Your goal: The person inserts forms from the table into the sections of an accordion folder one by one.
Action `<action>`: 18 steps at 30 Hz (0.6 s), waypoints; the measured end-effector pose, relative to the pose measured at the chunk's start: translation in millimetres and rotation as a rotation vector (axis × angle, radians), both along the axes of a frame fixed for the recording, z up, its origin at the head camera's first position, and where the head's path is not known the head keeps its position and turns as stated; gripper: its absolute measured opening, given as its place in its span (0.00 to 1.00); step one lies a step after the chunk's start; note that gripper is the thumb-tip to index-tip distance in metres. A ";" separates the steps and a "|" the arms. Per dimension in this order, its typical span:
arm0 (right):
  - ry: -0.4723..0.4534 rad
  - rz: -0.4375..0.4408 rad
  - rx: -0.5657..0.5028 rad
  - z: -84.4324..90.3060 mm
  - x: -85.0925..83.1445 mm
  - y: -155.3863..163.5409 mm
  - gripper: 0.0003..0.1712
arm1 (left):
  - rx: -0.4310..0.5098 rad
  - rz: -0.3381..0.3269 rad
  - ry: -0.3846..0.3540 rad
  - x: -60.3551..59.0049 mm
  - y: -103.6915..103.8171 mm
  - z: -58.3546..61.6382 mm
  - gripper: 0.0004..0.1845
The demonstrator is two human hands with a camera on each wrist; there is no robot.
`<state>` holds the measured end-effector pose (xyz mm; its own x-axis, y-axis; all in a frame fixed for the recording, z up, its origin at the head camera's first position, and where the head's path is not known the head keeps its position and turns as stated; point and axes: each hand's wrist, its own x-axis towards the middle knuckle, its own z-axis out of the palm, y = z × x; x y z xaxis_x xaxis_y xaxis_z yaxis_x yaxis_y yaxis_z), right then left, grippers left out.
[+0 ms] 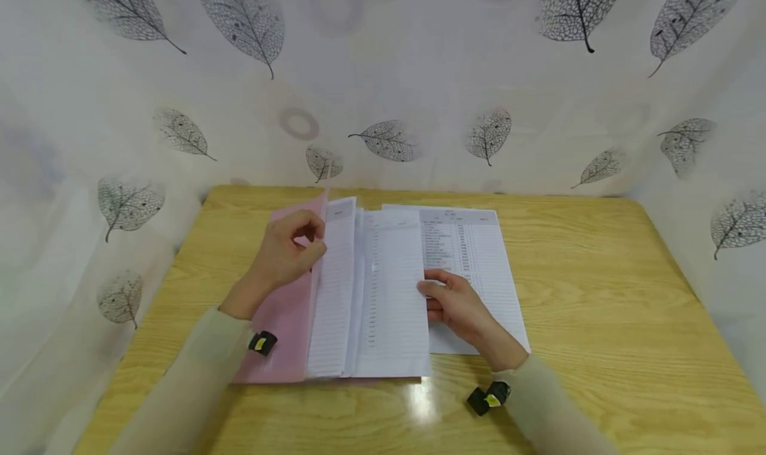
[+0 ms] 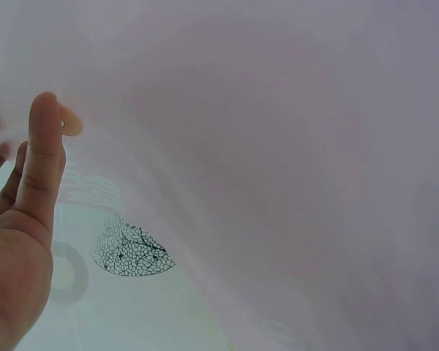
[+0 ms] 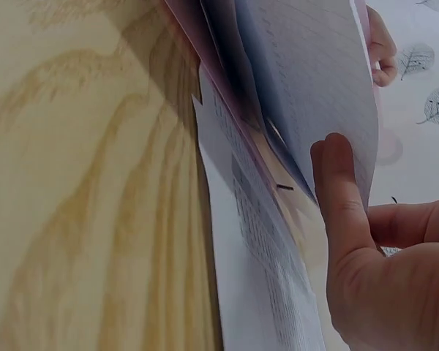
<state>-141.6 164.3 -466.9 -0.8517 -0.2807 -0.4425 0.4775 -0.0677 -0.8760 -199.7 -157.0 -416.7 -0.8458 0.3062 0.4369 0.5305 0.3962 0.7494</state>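
Observation:
A pink folder [image 1: 280,322] lies opened on the table with printed sheets [image 1: 391,295] in it, some of them raised. At its left side, my left hand [image 1: 290,249] pinches the edge of the pink cover between thumb and fingers; the cover fills most of the left wrist view as a pale blur [image 2: 278,146]. My right hand [image 1: 457,305] pinches the right edge of the upper sheet, thumb on one face and fingers on the other. In the right wrist view the sheets [image 3: 307,80] stand tilted up off the folder.
Loose printed papers [image 1: 479,255] lie on the wooden table [image 1: 598,295], partly under the folder's right side. A pale curtain [image 1: 419,56] with a leaf print hangs behind and beside the table. Small black devices are strapped at both wrists.

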 end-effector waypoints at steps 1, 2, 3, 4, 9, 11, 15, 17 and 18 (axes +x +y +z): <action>-0.002 0.004 -0.001 -0.3 0.0 -2.6 0.27 | 0.000 0.000 0.000 -0.2 0.2 0.0 0.05; -0.003 0.008 0.000 -0.5 -0.1 -5.0 0.27 | -0.001 -0.001 0.001 -0.1 0.3 0.2 0.05; -0.003 0.012 0.001 -0.4 -0.2 -7.4 0.27 | -0.002 -0.001 0.001 -0.1 0.5 0.4 0.05; -0.005 0.017 0.001 -0.6 -0.4 -10.5 0.27 | 0.000 -0.001 -0.001 0.5 -0.2 0.1 0.05; -0.005 0.066 0.009 -0.4 -2.4 -22.2 0.28 | 0.011 -0.003 0.008 0.2 -3.0 -2.9 0.05; -0.005 0.077 0.024 -0.5 -3.5 -23.7 0.27 | 0.016 -0.003 0.017 -0.9 -3.3 -3.9 0.05; -0.014 0.063 0.058 -1.6 -5.3 -21.8 0.26 | 0.019 -0.007 0.025 -2.7 -2.9 -4.5 0.05; -0.013 0.059 0.064 -2.6 -5.9 -20.9 0.25 | 0.019 -0.006 0.025 -2.9 -3.2 -4.6 0.05; -0.013 0.062 0.068 -3.3 -6.2 -20.9 0.25 | 0.017 -0.005 0.027 -2.7 -3.6 -4.6 0.05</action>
